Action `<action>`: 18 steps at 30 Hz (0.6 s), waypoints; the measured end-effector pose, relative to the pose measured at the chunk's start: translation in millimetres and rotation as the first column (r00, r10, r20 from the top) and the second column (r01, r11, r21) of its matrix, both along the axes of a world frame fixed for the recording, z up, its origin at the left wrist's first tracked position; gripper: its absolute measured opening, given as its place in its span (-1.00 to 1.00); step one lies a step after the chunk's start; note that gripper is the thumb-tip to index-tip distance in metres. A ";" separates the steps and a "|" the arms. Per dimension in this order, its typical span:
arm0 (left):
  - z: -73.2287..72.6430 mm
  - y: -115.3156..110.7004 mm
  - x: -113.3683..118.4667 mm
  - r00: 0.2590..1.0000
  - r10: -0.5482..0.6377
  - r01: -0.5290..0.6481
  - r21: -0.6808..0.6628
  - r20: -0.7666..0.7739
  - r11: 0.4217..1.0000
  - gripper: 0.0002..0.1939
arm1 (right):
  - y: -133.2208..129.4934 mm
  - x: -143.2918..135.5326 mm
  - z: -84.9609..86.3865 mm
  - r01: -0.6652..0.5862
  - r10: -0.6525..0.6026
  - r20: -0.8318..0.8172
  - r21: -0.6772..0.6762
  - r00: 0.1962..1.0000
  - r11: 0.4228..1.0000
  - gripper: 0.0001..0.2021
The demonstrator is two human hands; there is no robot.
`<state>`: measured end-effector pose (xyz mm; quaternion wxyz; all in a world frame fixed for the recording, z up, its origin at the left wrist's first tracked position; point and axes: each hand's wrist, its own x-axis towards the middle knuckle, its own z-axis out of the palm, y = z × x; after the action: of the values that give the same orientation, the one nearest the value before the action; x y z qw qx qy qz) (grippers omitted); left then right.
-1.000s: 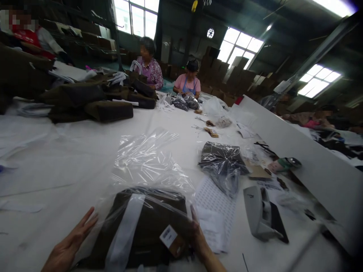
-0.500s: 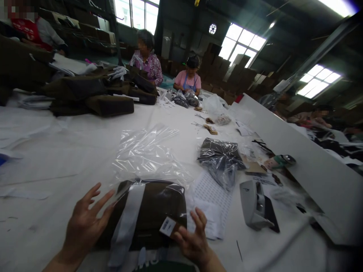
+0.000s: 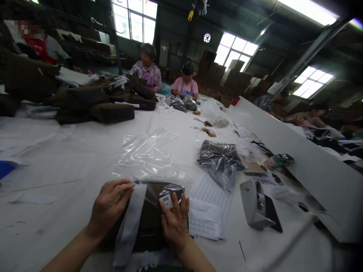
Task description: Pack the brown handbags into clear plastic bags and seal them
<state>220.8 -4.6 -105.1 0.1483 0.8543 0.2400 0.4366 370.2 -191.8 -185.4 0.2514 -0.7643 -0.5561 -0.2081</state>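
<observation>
In front of me lies a dark brown fabric bag [image 3: 153, 230] with a pale strip [image 3: 132, 223] down its left side. A clear plastic bag [image 3: 147, 156] spreads out beyond its far edge and seems to cover its upper part. My left hand [image 3: 110, 206] pinches the plastic at the brown bag's far left corner, fingers pressed together. On the right, my right hand [image 3: 176, 221] rests flat with fingers stretched over a dark hang tag [image 3: 178, 190]. A white barcode label [image 3: 166, 201] shows beside the index finger; the fingers hide part of the tag.
Right of the work lie printed label sheets [image 3: 210, 211], a wrapped dark item [image 3: 219, 155], a grey dispenser [image 3: 256, 206] and a lying bottle [image 3: 278, 161]. Brown bags [image 3: 110, 111] are piled far left. A white partition [image 3: 289, 151] runs along the right; co-workers [image 3: 185, 85] sit beyond.
My right hand has moved up the brown bag with the tag and now lies flat on it. My left hand has moved right to the far corner, its spread fingers closing.
</observation>
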 end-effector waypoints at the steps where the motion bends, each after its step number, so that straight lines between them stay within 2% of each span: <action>1: 6.8 3.7 13.4 0.999 -0.019 0.020 0.017 -0.033 1.000 -0.86 | -1.4 -0.6 0.4 -0.050 0.050 0.036 0.017 0.998 0.999 -0.47; 4: 24.6 12.5 50.3 0.987 -0.068 0.071 0.018 -0.145 0.997 -0.84 | -6.7 -1.0 -2.8 -0.253 0.238 0.174 0.067 0.956 0.965 -0.52; 7: 34.1 12.7 62.6 0.985 -0.141 0.141 0.000 -0.103 0.990 -0.85 | -8.5 -0.1 -7.2 -0.371 0.346 0.244 0.063 0.906 0.926 -0.55; 10: 29.7 5.1 40.9 0.959 -0.271 0.269 0.035 0.089 0.963 -0.95 | -6.8 0.7 -8.1 -0.357 0.350 0.192 0.003 0.917 0.934 -0.56; 13: 16.9 0.7 5.1 0.925 -0.365 0.360 0.066 0.109 0.931 -0.86 | -4.1 1.4 -7.4 -0.380 0.387 0.127 -0.079 0.913 0.922 -0.57; 15: 10.8 0.9 -8.6 0.943 -0.323 0.322 0.029 0.075 0.946 -0.87 | -2.1 2.9 -6.2 -0.474 0.491 0.122 -0.144 0.863 0.869 -0.59; 18: 10.5 1.1 -1.7 0.973 -0.228 0.230 -0.052 0.036 0.972 -0.93 | 1.3 7.9 -2.1 -0.604 0.642 0.136 -0.239 0.754 0.760 -0.62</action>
<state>219.1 -3.5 -94.6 0.2250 0.8651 0.1497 0.4225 378.0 -190.5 -187.6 0.1760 -0.5273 -0.8193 -0.1403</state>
